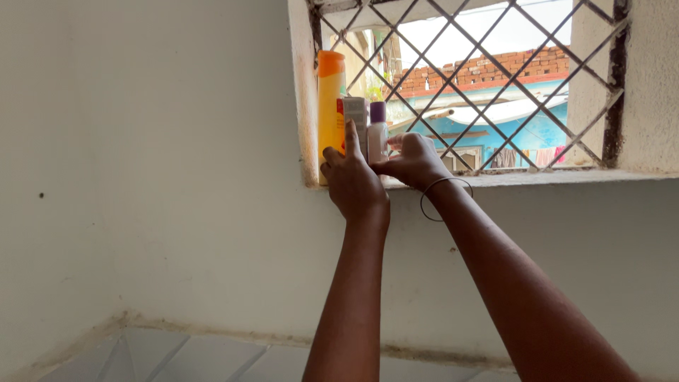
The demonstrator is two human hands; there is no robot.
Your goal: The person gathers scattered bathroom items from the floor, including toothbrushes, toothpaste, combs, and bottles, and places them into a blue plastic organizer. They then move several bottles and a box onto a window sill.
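Small white bottle (378,141): purple cap, standing upright on the window sill (537,178), just right of the tall yellow bottle (329,113) and touching or nearly touching the grey box (356,117) behind it.
Right hand (416,161): just right of the small white bottle, fingers curled toward its side and lower part; thumb and fingertips appear to pinch it, though the contact itself is partly hidden.
Left hand (353,180): in front of the tall yellow bottle's lower part, back of the hand to the camera, fingers raised against the bottles; whether it clasps anything cannot be told from this side.
Tall yellow bottle: orange cap, upright at the sill's left end, hard against the window's left wall edge.
Grey box: upright between the tall yellow bottle and the small white bottle, a red strip showing at its left.
Bangle (444,198): thin wire ring loose on the right wrist, below the sill's edge.
Window grille (495,78): dark diagonal metal lattice behind the bottles.
Outside, beyond the grille: blue building with a brick top.
Wall (155,177): pale plaster, left of and below the sill.
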